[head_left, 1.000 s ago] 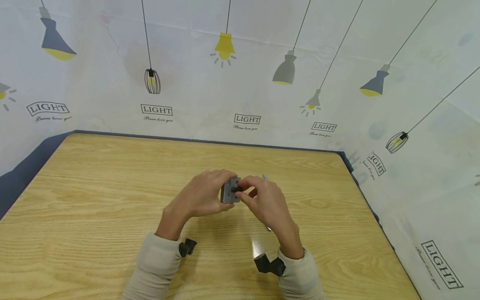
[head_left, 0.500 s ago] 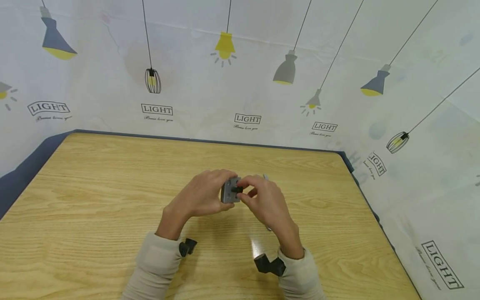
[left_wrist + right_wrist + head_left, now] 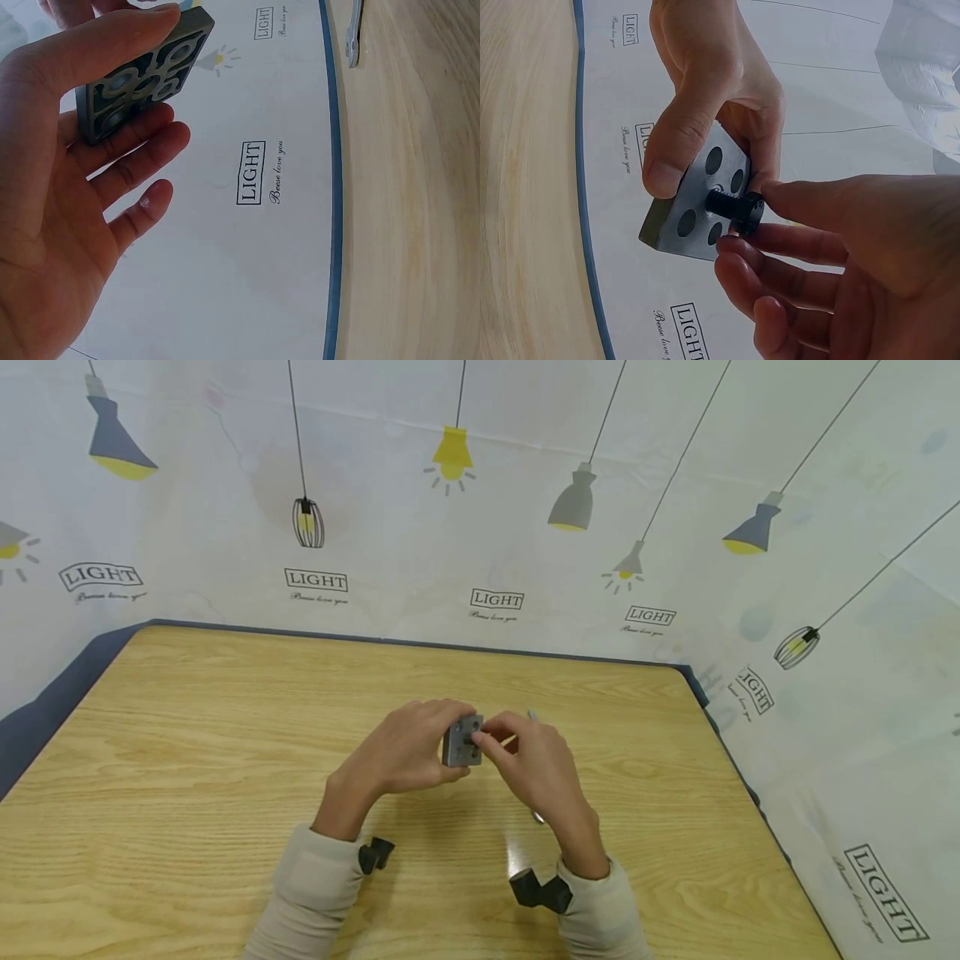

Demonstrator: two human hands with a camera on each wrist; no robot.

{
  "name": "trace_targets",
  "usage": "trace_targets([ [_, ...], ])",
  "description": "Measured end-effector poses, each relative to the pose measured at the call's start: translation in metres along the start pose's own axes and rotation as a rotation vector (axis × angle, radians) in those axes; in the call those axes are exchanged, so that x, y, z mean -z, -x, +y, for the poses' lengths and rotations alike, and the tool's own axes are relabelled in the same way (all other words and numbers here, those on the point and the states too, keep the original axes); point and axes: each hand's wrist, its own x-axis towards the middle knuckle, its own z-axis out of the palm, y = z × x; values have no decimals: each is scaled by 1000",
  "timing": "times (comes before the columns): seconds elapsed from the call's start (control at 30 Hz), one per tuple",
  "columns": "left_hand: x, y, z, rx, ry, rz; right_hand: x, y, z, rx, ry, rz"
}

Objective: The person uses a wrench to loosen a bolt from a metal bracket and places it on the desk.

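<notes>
A grey metal block (image 3: pixel 462 752) with round holes is held up above the table, its edges gripped between the thumb and fingers of my left hand (image 3: pixel 405 747). In the left wrist view the back of the block (image 3: pixel 142 82) shows ring-shaped recesses. A black bolt (image 3: pixel 731 208) sticks out of the middle hole, part of its threaded shank showing. My right hand (image 3: pixel 536 768) pinches the bolt's head between thumb and index finger, the other fingers bent below it. On the table behind the right hand lies a silver wrench (image 3: pixel 354 34), mostly hidden in the head view.
The wood-grain table (image 3: pixel 225 735) spreads around both hands. A white wall sheet (image 3: pixel 375 527) printed with lamps stands along its back and right sides, with a dark blue edge (image 3: pixel 375 638) between. Black camera mounts (image 3: pixel 540 891) sit on both wrists.
My right thumb has shifted up across the bolt's head, covering more of it, and the fingers have rolled around it. The left hand and the block stay almost still.
</notes>
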Motion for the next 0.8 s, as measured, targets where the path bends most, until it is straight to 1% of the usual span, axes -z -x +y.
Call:
trace_targets([
  [0.17,0,0,0,4,-5,-6,0,-1,0,7,5,-8],
  [0.8,0,0,0,7,4,-3,1,0,1,74,13,-17],
])
